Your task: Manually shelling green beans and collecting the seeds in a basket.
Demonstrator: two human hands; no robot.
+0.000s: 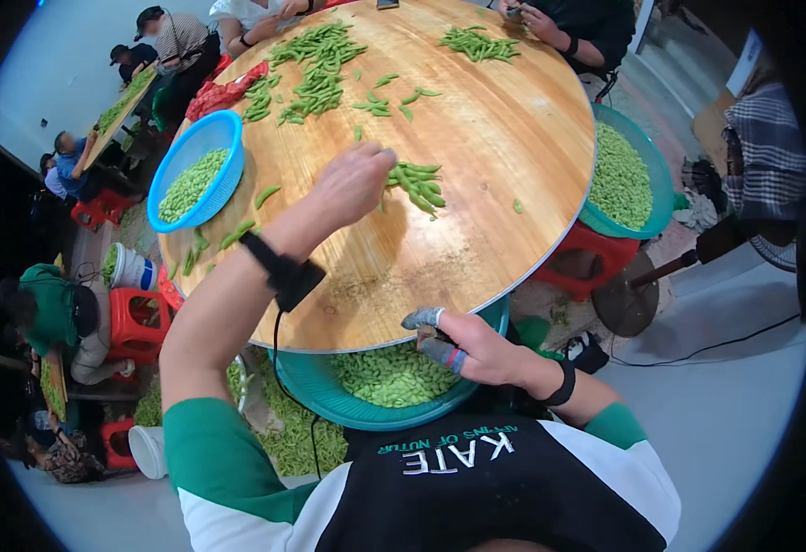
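Note:
My left hand [354, 181] is over the round wooden table [499, 138], its fingertips beside a small pile of green bean pods [418, 186]; whether it holds a pod is hidden by blur and the hand itself. Fabric sleeves cover the thumb and some fingers of my right hand [468, 345], which is at the near table edge above a teal plastic basket [299, 379] of shelled green beans [392, 379]. A small dark object shows between those fingers, too unclear to name. To the left, a blue plastic colander [234, 172] with shelled beans sits tilted on the table.
Larger pod heaps [320, 62] lie at the table's far side, near a red mesh bag [223, 93]. Two people's hands are across the table. At right, another teal basket [661, 172] of beans rests on a red stool [585, 259], near a fan stand [665, 269]. Pods cover the floor at lower left.

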